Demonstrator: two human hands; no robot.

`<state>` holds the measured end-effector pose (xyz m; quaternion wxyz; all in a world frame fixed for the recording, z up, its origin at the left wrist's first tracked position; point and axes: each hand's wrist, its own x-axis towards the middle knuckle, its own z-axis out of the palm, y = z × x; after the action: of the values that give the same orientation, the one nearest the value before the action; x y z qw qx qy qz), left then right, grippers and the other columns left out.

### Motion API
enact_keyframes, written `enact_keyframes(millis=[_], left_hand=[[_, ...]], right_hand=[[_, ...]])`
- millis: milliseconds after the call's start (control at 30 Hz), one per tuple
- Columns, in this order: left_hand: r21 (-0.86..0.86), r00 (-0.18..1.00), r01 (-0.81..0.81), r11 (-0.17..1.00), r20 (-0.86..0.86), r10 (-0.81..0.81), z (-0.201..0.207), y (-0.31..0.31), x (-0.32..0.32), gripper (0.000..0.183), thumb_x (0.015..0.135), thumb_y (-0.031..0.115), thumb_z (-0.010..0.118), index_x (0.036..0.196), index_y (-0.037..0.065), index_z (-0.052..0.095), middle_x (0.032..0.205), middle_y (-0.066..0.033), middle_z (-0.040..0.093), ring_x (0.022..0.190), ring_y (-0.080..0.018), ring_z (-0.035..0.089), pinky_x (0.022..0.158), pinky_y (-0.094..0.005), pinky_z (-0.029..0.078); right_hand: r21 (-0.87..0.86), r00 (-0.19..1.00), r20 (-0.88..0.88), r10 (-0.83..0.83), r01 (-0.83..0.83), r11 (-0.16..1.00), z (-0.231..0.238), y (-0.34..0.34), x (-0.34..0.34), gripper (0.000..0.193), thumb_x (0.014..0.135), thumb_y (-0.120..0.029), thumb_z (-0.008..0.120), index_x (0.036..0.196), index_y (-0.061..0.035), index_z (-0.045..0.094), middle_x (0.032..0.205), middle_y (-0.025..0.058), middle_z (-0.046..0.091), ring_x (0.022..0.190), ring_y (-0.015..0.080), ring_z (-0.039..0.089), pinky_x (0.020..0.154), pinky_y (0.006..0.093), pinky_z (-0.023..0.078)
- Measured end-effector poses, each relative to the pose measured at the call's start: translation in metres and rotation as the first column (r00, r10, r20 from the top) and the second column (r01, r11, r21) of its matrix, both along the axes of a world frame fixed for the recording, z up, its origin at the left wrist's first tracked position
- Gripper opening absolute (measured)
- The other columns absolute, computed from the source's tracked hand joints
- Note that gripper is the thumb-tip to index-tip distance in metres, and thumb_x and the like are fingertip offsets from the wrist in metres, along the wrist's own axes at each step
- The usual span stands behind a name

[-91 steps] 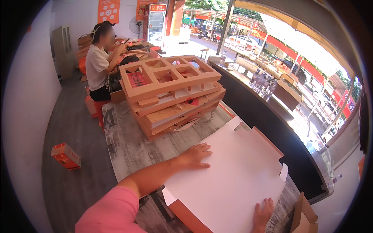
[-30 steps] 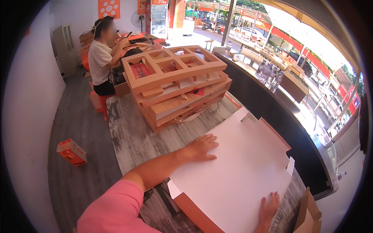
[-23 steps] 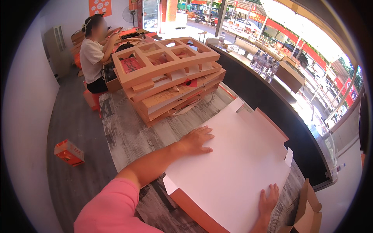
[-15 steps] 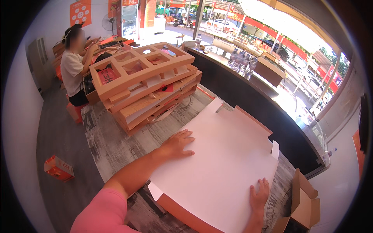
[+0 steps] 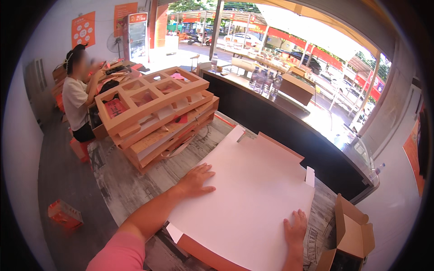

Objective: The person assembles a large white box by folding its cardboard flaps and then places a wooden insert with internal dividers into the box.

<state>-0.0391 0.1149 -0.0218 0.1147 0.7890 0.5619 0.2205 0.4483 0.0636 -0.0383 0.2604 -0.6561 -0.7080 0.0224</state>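
A large cardboard box blank (image 5: 246, 194), white on the side facing up, lies on the table in front of me. Its near edge (image 5: 212, 255) folds up to show an orange-brown face, and small tabs stick out at its corners. My left hand (image 5: 195, 180) rests flat on the left part of the sheet, fingers spread, gripping nothing. On the right part lies my right hand (image 5: 296, 228), palm down with fingers stretched out and slightly apart. The underside of the sheet is hidden.
Stacked cardboard trays with square cut-outs (image 5: 153, 97) stand at the far left of the grey patterned table (image 5: 131, 180). An open brown box (image 5: 355, 230) sits at the right. Beyond is a dark counter (image 5: 271, 128) with water bottles (image 5: 264, 81). A seated person (image 5: 77, 95) works at the left.
The view has shifted, so the whole scene sits a little further left and mostly lower. Both hands keep their places on the box blank.
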Motion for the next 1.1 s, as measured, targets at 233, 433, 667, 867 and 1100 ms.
enact_keyframes(millis=[233,433,667,867,1100], left_hand=[[0.048,1.0,0.008,0.999,-0.01,-0.007,-0.008,0.004,-0.004,0.068,0.094,0.047,0.072,0.146,0.004,0.061,0.164,-0.0218,0.043,0.156,-0.0374,0.032,0.129,-0.046,0.025],[0.018,0.999,0.02,1.0,0.032,-0.021,-0.008,0.003,-0.001,0.07,0.096,0.048,0.07,0.147,0.002,0.058,0.166,-0.0229,0.038,0.158,-0.0386,0.028,0.13,-0.0465,0.023],[0.023,1.0,-0.005,1.0,0.013,0.005,-0.012,0.004,-0.001,0.071,0.094,0.049,0.071,0.148,0.004,0.059,0.166,-0.0199,0.039,0.158,-0.0356,0.028,0.13,-0.0439,0.022],[0.051,0.999,0.021,0.998,0.035,-0.023,-0.011,0.003,-0.002,0.07,0.096,0.049,0.071,0.147,0.002,0.059,0.165,-0.0234,0.04,0.156,-0.0398,0.03,0.13,-0.0476,0.023],[0.049,0.999,0.01,0.999,0.042,-0.012,-0.009,0.001,-0.002,0.068,0.095,0.047,0.073,0.145,0.002,0.06,0.163,-0.0242,0.042,0.156,-0.0398,0.031,0.13,-0.0474,0.024]], right_hand=[[0.007,0.999,0.031,0.028,-0.028,1.0,-0.008,0.006,0.01,0.054,0.087,-0.017,0.077,0.134,0.0055,0.063,0.154,0.0275,0.052,0.147,0.0455,0.042,0.125,0.054,0.03],[0.017,0.999,0.026,0.036,-0.036,0.999,-0.012,0.006,0.015,0.053,0.087,-0.014,0.075,0.134,0.0074,0.062,0.154,0.0291,0.051,0.147,0.0468,0.042,0.124,0.054,0.031],[0.089,0.89,0.454,0.041,-0.091,0.992,-0.013,0.012,0.02,0.053,0.103,-0.041,0.063,0.137,-0.0001,0.067,0.144,0.0208,0.064,0.141,0.0358,0.054,0.122,0.051,0.039],[0.132,0.924,0.374,0.072,-0.13,0.983,-0.018,0.012,0.024,0.051,0.104,-0.04,0.063,0.134,0.0001,0.068,0.143,0.0218,0.064,0.14,0.0366,0.054,0.121,0.0519,0.039],[0.071,0.94,0.337,0.053,-0.082,0.994,-0.004,0.009,0.012,0.053,0.101,-0.039,0.066,0.135,0.0014,0.068,0.143,0.0228,0.064,0.14,0.0378,0.054,0.121,0.0511,0.039]])
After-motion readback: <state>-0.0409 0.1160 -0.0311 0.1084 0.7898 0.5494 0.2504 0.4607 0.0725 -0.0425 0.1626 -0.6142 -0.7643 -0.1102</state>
